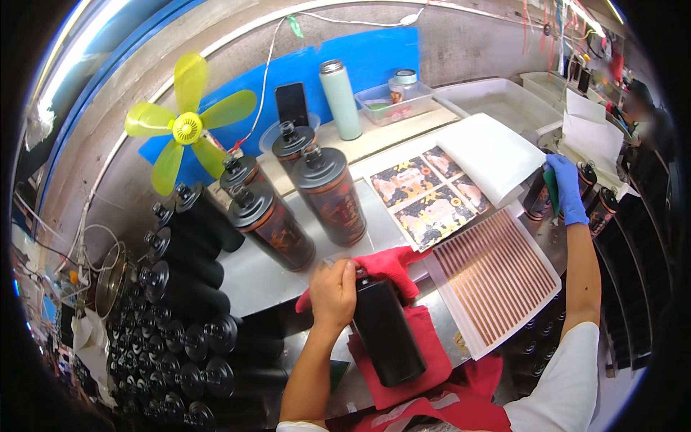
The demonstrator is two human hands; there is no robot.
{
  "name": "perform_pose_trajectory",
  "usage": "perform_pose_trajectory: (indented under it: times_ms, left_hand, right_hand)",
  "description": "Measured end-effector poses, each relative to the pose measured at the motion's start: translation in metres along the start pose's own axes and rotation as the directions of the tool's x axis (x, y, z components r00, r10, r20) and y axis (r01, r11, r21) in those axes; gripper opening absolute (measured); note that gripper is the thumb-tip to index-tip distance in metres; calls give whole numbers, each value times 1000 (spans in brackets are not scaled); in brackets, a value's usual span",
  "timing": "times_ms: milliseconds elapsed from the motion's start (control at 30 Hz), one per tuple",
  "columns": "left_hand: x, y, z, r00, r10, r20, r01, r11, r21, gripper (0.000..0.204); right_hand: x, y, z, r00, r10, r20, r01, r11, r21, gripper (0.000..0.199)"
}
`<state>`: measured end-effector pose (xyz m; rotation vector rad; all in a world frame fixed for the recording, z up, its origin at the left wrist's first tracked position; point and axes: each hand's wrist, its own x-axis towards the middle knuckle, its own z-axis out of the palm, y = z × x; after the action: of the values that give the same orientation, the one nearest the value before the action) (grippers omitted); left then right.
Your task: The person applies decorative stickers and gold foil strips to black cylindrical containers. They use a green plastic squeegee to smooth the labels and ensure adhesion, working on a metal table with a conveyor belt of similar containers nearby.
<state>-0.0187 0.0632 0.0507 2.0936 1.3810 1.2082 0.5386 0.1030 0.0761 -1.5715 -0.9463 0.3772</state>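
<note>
Holding the black bottle (387, 331) near its cap with your left hand (332, 294), fingers closed on it, keep it steady on the red cloth (403, 363) at the table's front edge. A blue-gloved hand (566, 189), likely a co-worker's, grips a bottle by the sheets. Your right hand is not visible, so I cannot tell its state.
</note>
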Motion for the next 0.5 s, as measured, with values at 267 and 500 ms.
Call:
perform_pose_trajectory:
  times_ms: [267, 500]
  left_hand:
    - [-2, -6, -6, 999, 44, -19, -43, 997, 71, 28]
    - [-1, -2, 0, 999, -6, 36, 5, 1000, 21, 29]
  right_hand:
    - [-90, -85, 105, 926, -197, 323, 338, 815, -471, 68]
    - [-13, -70, 109, 818, -59, 573, 431, 722, -541, 42]
